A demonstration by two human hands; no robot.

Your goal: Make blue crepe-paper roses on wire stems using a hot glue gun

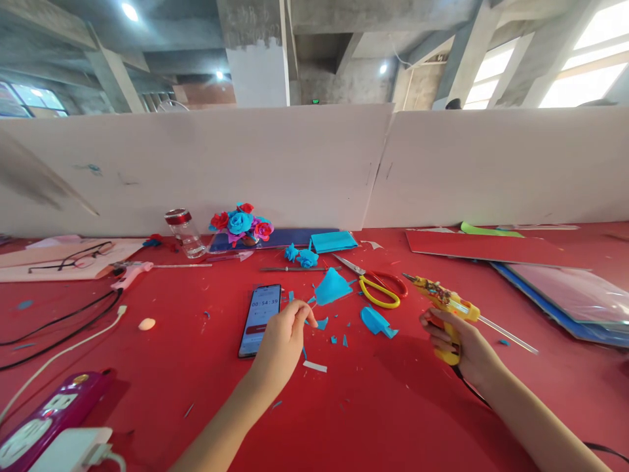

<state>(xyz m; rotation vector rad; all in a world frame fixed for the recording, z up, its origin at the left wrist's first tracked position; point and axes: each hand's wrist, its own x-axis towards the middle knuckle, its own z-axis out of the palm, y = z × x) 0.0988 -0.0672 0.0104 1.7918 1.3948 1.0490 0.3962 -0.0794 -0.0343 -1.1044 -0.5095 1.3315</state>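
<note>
My right hand (459,337) is wrapped round the handle of a yellow hot glue gun (445,298), its nozzle pointing left and a clear glue stick jutting from the back. In the middle, my left hand (292,321) is closed with fingers bent together; whatever they may hold is hidden. Small blue paper scraps (322,324) lie by its fingertips, and a phone (260,314) showing a timer is partly behind it. Just beyond are a larger blue paper piece (333,286), a curved blue petal-like piece (377,321) and scissors (379,292) with yellow and red handles.
Blue paper flowers (307,258), a folded blue paper (334,242), a flower bouquet (240,224) and a glass bottle (185,235) stand toward the white partition (246,164). Left are a pink glue gun (132,274), cables and a power strip (54,410). Sheets and folders (574,301) lie right.
</note>
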